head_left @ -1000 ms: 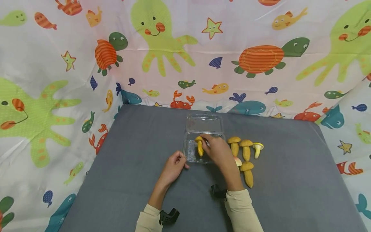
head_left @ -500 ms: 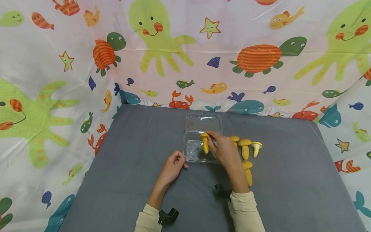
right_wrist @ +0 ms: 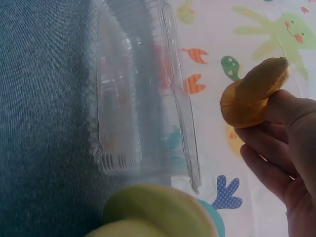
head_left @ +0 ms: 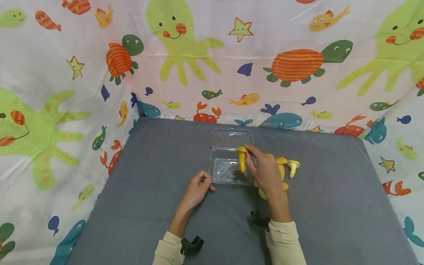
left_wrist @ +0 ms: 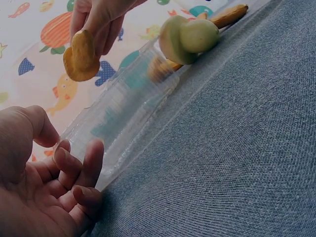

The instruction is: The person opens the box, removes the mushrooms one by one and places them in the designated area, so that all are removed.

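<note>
My right hand (head_left: 267, 173) pinches a yellow toy-like mushroom (head_left: 242, 159), cap up, over the right part of an open clear plastic container (head_left: 221, 167). In the right wrist view the mushroom (right_wrist: 254, 94) is apart from the container wall (right_wrist: 180, 103), with thumb and fingers at its cap. My left hand (head_left: 197, 188) stays at the container's front left corner. The left wrist view shows its thumb and forefinger pinching the container's edge, the other fingers (left_wrist: 93, 160) loosely curled.
Right of the container lie several more mushrooms, partly hidden by my right hand, among them a pale-stemmed one (head_left: 293, 168). A rounded greenish one (left_wrist: 195, 37) shows beside the container in the left wrist view. A patterned sea-animal cloth (head_left: 198, 59) hangs behind the grey table (head_left: 159, 158).
My right hand has carried the mushroom rightward and slightly up, from the container's middle to its right side. My left hand has kept its place at the corner.
</note>
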`<state>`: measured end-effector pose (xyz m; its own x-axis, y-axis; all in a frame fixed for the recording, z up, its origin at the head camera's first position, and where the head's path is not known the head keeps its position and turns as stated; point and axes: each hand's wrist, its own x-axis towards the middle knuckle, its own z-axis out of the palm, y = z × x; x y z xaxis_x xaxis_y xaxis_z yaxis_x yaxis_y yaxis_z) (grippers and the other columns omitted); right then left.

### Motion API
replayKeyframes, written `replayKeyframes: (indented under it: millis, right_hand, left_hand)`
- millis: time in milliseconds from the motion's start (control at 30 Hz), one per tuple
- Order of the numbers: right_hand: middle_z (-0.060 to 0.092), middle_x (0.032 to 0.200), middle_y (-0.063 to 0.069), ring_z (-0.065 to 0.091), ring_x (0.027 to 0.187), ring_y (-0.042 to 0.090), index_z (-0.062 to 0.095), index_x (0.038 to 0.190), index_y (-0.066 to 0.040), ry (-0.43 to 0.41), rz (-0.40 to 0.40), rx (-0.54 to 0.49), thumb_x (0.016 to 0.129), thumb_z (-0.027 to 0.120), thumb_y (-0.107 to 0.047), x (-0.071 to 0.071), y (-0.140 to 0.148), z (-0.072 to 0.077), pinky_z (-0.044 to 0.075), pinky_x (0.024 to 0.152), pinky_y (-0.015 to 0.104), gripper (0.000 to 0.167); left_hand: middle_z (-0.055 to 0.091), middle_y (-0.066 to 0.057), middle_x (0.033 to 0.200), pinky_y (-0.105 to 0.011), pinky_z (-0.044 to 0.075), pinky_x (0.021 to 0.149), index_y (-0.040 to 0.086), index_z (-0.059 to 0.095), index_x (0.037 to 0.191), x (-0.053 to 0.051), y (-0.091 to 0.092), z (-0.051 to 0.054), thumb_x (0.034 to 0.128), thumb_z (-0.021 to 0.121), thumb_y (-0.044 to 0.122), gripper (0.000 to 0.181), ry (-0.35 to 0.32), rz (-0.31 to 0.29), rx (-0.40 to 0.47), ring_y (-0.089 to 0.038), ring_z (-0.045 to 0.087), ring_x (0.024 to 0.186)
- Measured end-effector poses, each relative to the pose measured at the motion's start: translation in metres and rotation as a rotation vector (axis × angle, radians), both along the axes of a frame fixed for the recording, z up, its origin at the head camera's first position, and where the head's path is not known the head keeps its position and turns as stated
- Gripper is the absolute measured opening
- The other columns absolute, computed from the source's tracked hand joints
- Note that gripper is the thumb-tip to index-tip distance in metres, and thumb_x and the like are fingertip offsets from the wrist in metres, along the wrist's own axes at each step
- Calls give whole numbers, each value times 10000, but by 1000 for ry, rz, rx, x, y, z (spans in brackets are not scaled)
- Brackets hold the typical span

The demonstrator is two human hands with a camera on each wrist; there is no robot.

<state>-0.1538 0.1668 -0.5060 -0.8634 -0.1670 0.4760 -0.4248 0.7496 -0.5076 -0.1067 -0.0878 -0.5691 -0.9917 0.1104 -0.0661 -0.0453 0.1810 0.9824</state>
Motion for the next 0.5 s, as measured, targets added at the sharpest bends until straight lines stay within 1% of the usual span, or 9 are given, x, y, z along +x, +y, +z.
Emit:
replayKeyframes:
  millis: [100,167,300,400,433,500]
  right_hand:
    - [789,1144,148,256,389,33,688,1376,-77,57,-12,-20,1014,695,-123,0,4,-1,317,420,276,365]
    - [792,1129,149,270,406,26,693,1371,-78,78,-16,-30,1006,701,-113,1,7,-1,318,423,278,367]
    - [788,1145,151,251,426,-12,699,1365,-85,78,-28,-40,1009,693,-107,2,13,-4,303,431,265,357]
    - [784,1157,158,214,392,-22,705,1354,-77,85,-32,-66,1006,693,-95,3,19,-5,281,399,256,348]
    - [785,1155,156,216,378,-13,708,1350,-78,93,-34,-75,1003,693,-87,4,21,-6,280,393,257,347]
    - [786,1158,148,292,378,29,712,1341,-69,115,-46,-80,995,699,-78,5,26,-6,314,406,269,346]
  left_hand:
    - [721,-123,818,-274,438,672,78,618,936,-1,0,0,1066,554,141,158,-5,-1,-7,-287,744,796]
    - [724,-128,822,-276,437,674,80,620,935,-2,1,-1,1066,558,142,158,-4,-1,-6,-289,743,799]
    - [723,-138,823,-275,430,666,81,618,929,-2,1,-1,1064,555,134,158,-6,4,0,-293,743,801]
    - [720,-150,820,-273,434,665,71,616,931,-2,2,-2,1058,557,122,150,-4,9,11,-298,745,800]
    - [720,-152,820,-270,436,667,71,616,931,-2,2,-2,1056,560,122,147,-6,12,14,-297,747,801]
    - [716,-158,817,-265,437,672,66,616,931,-2,2,-2,1052,565,118,141,-7,15,21,-297,751,803]
